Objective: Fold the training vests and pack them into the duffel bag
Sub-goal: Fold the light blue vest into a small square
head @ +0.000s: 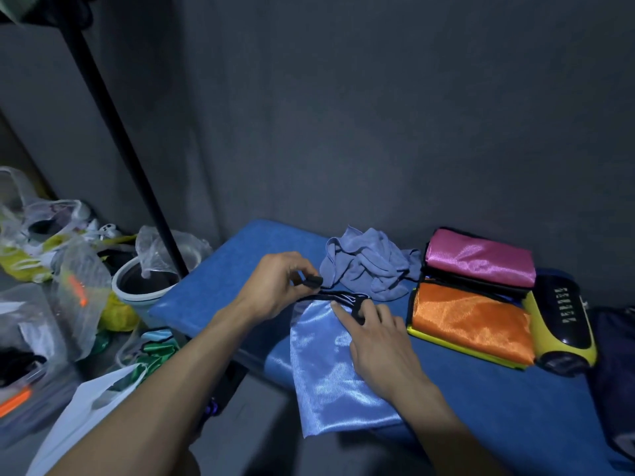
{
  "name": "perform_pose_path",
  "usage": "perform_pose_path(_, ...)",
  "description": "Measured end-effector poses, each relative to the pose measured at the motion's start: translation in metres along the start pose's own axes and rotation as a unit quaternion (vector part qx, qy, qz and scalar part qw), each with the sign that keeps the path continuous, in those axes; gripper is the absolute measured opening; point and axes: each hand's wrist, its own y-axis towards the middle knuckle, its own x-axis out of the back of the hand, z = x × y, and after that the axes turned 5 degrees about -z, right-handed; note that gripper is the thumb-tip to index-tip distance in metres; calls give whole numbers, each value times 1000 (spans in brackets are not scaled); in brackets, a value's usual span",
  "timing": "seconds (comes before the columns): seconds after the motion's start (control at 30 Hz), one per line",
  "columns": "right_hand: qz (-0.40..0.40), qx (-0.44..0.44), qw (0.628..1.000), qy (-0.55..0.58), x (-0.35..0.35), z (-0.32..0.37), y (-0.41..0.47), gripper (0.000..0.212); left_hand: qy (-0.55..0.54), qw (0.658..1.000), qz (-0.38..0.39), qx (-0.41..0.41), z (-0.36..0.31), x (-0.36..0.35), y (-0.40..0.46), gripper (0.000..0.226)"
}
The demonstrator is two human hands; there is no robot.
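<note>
Two folded vests (476, 297), perhaps more beneath, beside crumpled cloth (369, 266).

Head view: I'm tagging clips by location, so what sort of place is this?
Probably a cluttered home or storage corner, not a gym: a blue padded surface against a plain grey wall serves as the folding table, with plastic bags and a bucket piled beside it.

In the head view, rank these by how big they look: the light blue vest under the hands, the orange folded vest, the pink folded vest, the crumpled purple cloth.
1. Light blue vest, largest, though it lies nearest the camera.
2. Orange folded vest.
3. Pink folded vest and crumpled purple cloth: they look about alike, so I won't rank them.
</note>
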Motion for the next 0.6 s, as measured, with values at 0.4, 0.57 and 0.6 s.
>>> perform_pose_path(0.4,53,-14,998,44,18,1,4,56,77,979,189,-11,-7,0,-22,14)
perform_pose_path(0.57,54,-76,989,112,41,-11,18,29,86,980,179,10,-8,0,-20,7)
perform_pose_path(0.6,43,-90,989,113,41,-12,21,25,91,982,167,17,-7,-1,-19,5)
